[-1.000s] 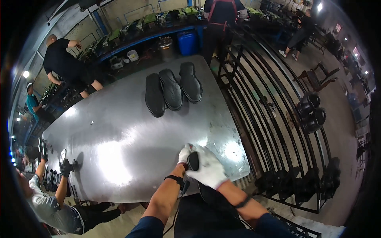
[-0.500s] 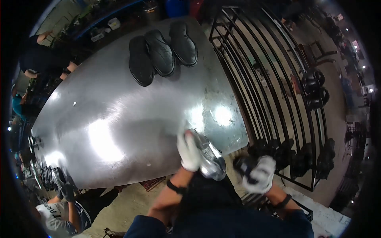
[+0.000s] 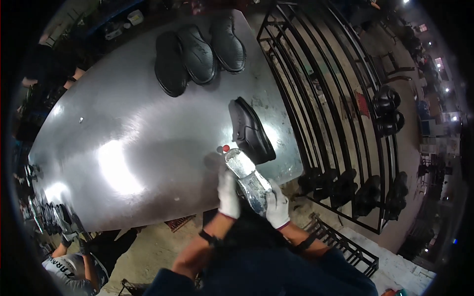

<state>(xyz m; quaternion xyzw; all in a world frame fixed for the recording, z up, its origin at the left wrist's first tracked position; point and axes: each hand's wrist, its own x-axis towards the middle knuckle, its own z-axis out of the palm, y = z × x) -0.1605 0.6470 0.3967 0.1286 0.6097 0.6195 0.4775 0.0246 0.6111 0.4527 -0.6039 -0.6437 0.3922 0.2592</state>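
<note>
Both my hands wear white gloves and hold a silvery, foot-shaped metal shoe last [image 3: 248,178] over the near edge of the steel table [image 3: 128,148]. My left hand [image 3: 228,192] grips its left side. My right hand [image 3: 276,206] supports its near end from the right. The last's far tip points at a small red knob [image 3: 225,148]. A black shoe upper [image 3: 249,130] lies on the table just beyond the last.
Three black shoe soles [image 3: 197,49] lie side by side at the table's far end. A black metal rack [image 3: 335,113] with black shoes [image 3: 345,187] stands to the right. Another person's gloved hands [image 3: 69,239] work at the lower left.
A black shoe upper now lies on the table. My right hand has come back from the rack side to the last, which is now held by both hands.
</note>
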